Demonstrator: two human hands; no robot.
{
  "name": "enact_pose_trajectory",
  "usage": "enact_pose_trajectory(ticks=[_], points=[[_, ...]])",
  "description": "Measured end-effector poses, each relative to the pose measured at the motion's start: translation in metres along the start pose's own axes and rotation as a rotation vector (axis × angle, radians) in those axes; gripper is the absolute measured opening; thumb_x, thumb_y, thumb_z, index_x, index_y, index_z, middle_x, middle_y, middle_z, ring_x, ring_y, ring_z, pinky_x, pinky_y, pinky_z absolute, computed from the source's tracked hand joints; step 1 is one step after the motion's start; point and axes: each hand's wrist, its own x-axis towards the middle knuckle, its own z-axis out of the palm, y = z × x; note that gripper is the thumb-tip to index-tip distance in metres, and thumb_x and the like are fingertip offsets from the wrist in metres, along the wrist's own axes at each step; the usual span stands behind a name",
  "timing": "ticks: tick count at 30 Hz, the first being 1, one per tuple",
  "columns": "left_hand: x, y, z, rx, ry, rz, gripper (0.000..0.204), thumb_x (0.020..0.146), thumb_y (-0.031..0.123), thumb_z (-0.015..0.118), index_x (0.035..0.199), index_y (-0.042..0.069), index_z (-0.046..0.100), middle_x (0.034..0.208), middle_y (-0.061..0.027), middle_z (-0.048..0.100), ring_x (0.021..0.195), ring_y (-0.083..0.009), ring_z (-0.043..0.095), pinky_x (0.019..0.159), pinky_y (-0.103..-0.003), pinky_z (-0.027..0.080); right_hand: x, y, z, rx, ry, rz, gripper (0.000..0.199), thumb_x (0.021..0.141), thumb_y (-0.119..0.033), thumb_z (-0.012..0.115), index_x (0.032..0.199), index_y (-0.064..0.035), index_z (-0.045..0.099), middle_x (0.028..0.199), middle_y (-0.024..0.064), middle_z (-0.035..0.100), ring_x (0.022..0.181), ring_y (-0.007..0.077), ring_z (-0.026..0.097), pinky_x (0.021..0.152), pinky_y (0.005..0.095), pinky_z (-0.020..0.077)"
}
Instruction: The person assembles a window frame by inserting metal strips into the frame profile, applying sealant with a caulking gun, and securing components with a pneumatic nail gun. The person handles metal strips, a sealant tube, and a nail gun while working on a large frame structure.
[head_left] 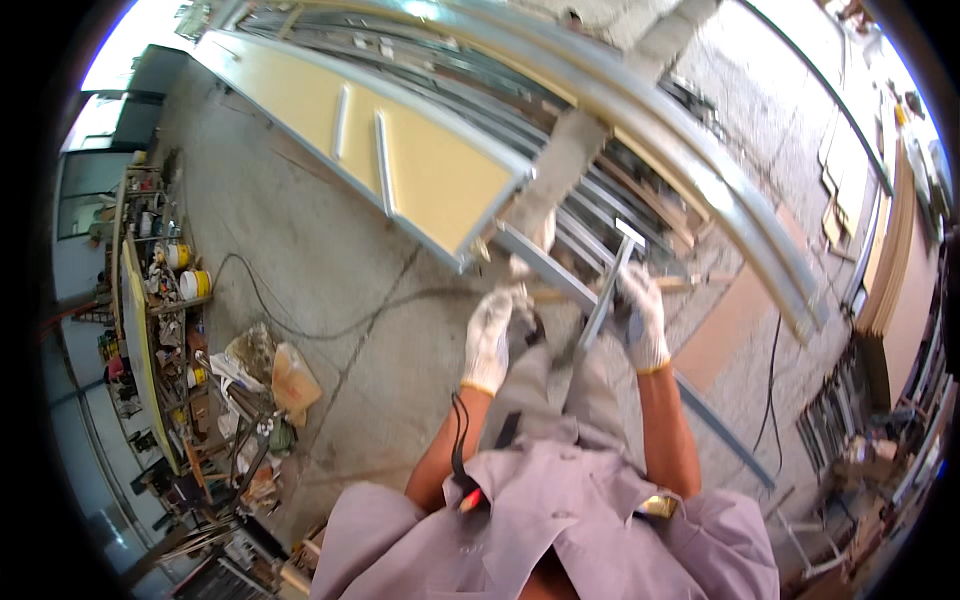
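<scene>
The T-ended metal bar (pixel 606 295) was held in front of the person's legs, its short crosspiece pointed away from the body. Beneath everything, a grey concrete floor (pixel 330 230) was spread, cracked and stained. Across the upper part, a long cream panel (pixel 440 190) edged in grey was laid beside long, shiny metal profiles (pixel 700 170) — bent into arcs by the lens. At the far left a crowded shelf rack (pixel 185 304) was seen; at the far right, brown boards (pixel 888 250) were stacked. Another grey bar (pixel 545 265) was crossed by the T-ended one, though whether the two touched could not be told. Both hands were covered by white gloves: the right hand (pixel 645 315) was closed round the bar, while the left hand (pixel 488 335) was held half-curled near the knees — whether anything was gripped in it could not be told. On the rack, white-and-yellow buckets (pixel 195 285) were kept. Faint marking on the pale mauve shirt (pixel 620 500) was too small to be read.
</scene>
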Motion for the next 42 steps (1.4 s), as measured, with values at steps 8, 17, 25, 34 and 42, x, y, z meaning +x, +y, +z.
enact_pose_trajectory(ticks=[8, 17, 25, 34, 42], points=[[-0.007, 0.073, 0.076, 0.228, -0.066, 0.035, 0.037, 0.104, 0.035, 0.059, 0.121, 0.003, 0.068, 0.106, -0.0046, 0.072, 0.088, -0.0157, 0.071, 0.072, -0.03, 0.059, -0.012, -0.083, 0.05, 0.367, -0.399, 0.184, 0.03, 0.099, -0.027, 0.068, 0.113, -0.0019, 0.061, 0.09, 0.0053, 0.064, 0.08, 0.0161, 0.063, 0.073, 0.0291, 0.053], [-0.01, 0.126, 0.065, -0.309, -0.123, -0.065, 0.048, 0.101, 0.039, 0.061, 0.132, 0.002, 0.06, 0.108, -0.01, 0.07, 0.079, -0.0218, 0.068, 0.065, -0.029, 0.059, -0.027, -0.097, 0.136, 0.452, -0.711, 0.518, 0.029, 0.101, -0.024, 0.063, 0.119, -0.0028, 0.058, 0.097, 0.0084, 0.066, 0.081, 0.0208, 0.065, 0.064, 0.0325, 0.0589], [-0.032, 0.174, -0.044, -0.525, -0.342, 0.038, 0.068, 0.1, 0.055, 0.054, 0.139, -0.001, 0.052, 0.121, -0.0146, 0.066, 0.073, -0.0115, 0.068, 0.057, -0.023, 0.056, -0.033, -0.021, 0.242, 0.369, -0.779, 0.686, 0.029, 0.102, -0.026, 0.062, 0.124, -0.0061, 0.056, 0.102, 0.0084, 0.065, 0.085, 0.0187, 0.064, 0.073, 0.0305, 0.0578], [-0.04, 0.277, -0.223, -0.59, -0.459, 0.132, 0.065, 0.095, 0.046, 0.069, 0.138, 0.0, 0.053, 0.122, -0.0141, 0.064, 0.078, -0.0108, 0.065, 0.061, -0.025, 0.056, -0.042, 0.078, 0.423, 0.39, -0.849, 0.974, 0.029, 0.101, -0.019, 0.062, 0.125, -0.0019, 0.058, 0.108, 0.0123, 0.065, 0.091, 0.0232, 0.067, 0.077, 0.0339, 0.059], [-0.017, 0.361, -0.352, -0.386, -0.399, 0.517, 0.049, 0.094, 0.042, 0.07, 0.12, 0.001, 0.066, 0.122, -0.0176, 0.061, 0.117, -0.0306, 0.062, 0.092, -0.044, 0.057, -0.017, 0.152, 0.571, 0.003, -1.052, 0.815, 0.025, 0.106, -0.022, 0.055, 0.122, -0.0028, 0.058, 0.108, 0.0097, 0.067, 0.089, 0.0206, 0.069, 0.075, 0.031, 0.0602]])
